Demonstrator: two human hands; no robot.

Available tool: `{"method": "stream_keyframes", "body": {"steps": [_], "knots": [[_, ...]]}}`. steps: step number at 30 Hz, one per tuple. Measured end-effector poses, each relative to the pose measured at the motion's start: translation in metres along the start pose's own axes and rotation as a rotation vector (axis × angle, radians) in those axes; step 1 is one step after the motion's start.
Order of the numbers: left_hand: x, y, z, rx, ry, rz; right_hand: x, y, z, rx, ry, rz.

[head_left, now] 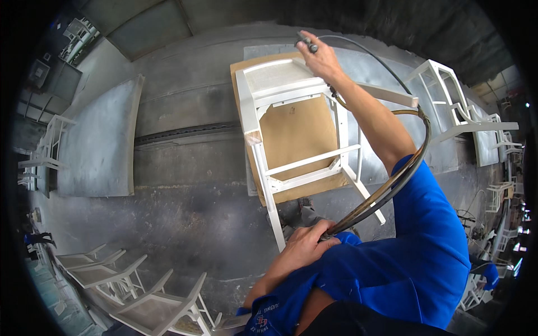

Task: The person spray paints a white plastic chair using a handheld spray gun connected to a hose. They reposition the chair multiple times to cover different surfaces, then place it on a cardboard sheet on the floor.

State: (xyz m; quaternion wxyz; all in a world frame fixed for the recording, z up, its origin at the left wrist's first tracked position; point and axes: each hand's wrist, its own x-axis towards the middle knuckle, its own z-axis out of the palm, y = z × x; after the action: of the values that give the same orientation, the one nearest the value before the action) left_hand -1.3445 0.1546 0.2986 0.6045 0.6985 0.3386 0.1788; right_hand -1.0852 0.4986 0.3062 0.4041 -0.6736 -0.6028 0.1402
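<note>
White chair (pixel 291 89), right hand (pixel 324 60) gripping spray gun (pixel 308 43), left hand (pixel 304 245) clasping hoses (pixel 374 201) across sleeve (pixel 434 218), other chairs (pixel 154 311) around

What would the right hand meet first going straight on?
Past its spray gun, the right hand seems to have free space, perhaps up to the dark wall; depth is unclear.

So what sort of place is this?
Probably a furniture paint workshop: the right hand holds what looks like a spray gun, a white chair is in front, and more pale chairs stand around.
</note>
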Motion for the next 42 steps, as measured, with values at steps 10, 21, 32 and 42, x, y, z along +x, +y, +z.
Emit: {"method": "stream_keyframes", "body": {"steps": [10, 21, 32, 42], "knots": [[0.024, 0.001, -0.036, -0.132, 0.096, 0.029, 0.015, 0.069, 0.104, -0.051, -0.195, 0.232], [0.066, -0.021, -0.045, -0.054, -0.003, 0.184, -0.028, 0.042, 0.038, -0.163, -0.123, 0.187], [0.06, -0.017, -0.05, -0.178, -0.037, 0.43, -0.037, -0.084, -0.082, -0.082, 0.053, -0.324], [0.025, -0.039, -0.054, -0.236, 0.354, 0.32, 0.058, 0.012, 0.14, -0.282, -0.271, -0.179]]}}
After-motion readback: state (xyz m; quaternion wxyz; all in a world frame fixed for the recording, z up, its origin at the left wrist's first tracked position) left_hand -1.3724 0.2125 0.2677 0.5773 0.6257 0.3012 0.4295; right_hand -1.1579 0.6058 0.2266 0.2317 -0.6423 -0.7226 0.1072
